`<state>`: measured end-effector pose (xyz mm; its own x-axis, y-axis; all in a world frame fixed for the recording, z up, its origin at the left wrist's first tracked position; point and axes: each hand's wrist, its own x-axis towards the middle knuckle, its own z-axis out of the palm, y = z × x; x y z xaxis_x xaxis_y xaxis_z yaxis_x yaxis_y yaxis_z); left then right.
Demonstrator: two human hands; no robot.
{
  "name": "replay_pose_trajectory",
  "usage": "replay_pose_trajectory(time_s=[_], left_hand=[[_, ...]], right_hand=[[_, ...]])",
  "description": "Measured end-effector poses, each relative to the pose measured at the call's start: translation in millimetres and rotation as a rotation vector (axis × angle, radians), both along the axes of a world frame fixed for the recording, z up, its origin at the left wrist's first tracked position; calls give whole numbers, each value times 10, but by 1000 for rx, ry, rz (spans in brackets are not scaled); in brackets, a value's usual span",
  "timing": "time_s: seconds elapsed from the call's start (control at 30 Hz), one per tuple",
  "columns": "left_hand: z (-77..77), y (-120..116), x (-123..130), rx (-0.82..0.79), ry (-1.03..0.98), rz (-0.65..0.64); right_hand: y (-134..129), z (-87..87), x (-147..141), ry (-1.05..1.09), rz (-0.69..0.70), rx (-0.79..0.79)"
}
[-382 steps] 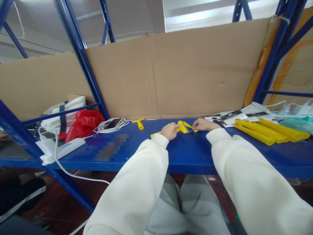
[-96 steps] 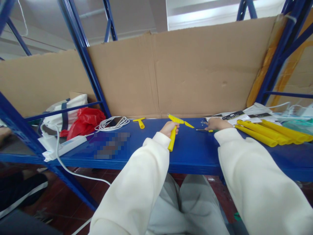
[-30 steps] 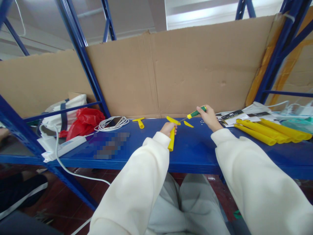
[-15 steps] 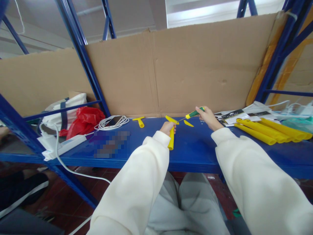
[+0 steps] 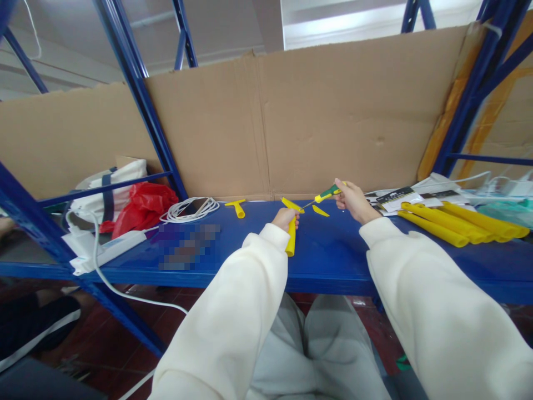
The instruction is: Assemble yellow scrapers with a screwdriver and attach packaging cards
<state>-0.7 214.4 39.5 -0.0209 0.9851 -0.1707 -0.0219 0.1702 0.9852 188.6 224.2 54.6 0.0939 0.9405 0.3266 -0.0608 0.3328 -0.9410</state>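
My left hand (image 5: 285,218) is closed round a yellow plastic piece (image 5: 292,239), whose tube part points toward me and whose flat top shows beyond my fingers. My right hand (image 5: 352,201) grips the green and yellow handle of a screwdriver (image 5: 327,193). The screwdriver's shaft slants down to the left, and its tip is at the yellow piece beside my left fingers. Just right of the shaft, a small flat yellow piece (image 5: 321,211) lies on the blue table (image 5: 328,261). Further left is a T-shaped yellow piece (image 5: 239,208).
Several yellow tubes (image 5: 453,225) and black-and-white packets (image 5: 397,199) lie at the right. On the left are a coiled white cable (image 5: 187,214), a phone, a power strip (image 5: 112,250) and a red bag (image 5: 144,205). Cardboard (image 5: 333,116) stands behind.
The fingers of my right hand have shifted on the screwdriver handle, which appears turned and slightly lower to the left. My left hand and the yellow piece have hardly moved.
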Motion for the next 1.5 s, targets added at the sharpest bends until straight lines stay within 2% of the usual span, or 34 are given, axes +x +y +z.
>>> replay_pose_trajectory(time_s=[0.2, 0.33, 0.5, 0.63, 0.93, 1.2, 1.5], left_hand=[[-16, 16, 6, 10, 4, 0], [-6, 16, 5, 8, 9, -7], [10, -3, 8, 7, 14, -9], [17, -25, 13, 6, 1, -20], [19, -38, 17, 3, -14, -27], [15, -23, 17, 2, 16, -14], [35, -40, 14, 2, 10, -31]], right_hand=[[-71, 54, -13, 128, 90, 0], [-59, 58, 10, 136, 183, -25], [34, 0, 35, 121, 79, 86], [84, -22, 48, 140, 7, 93], [71, -39, 48, 110, -24, 127], [50, -13, 73, 121, 151, 103], [116, -42, 84, 176, 39, 156]])
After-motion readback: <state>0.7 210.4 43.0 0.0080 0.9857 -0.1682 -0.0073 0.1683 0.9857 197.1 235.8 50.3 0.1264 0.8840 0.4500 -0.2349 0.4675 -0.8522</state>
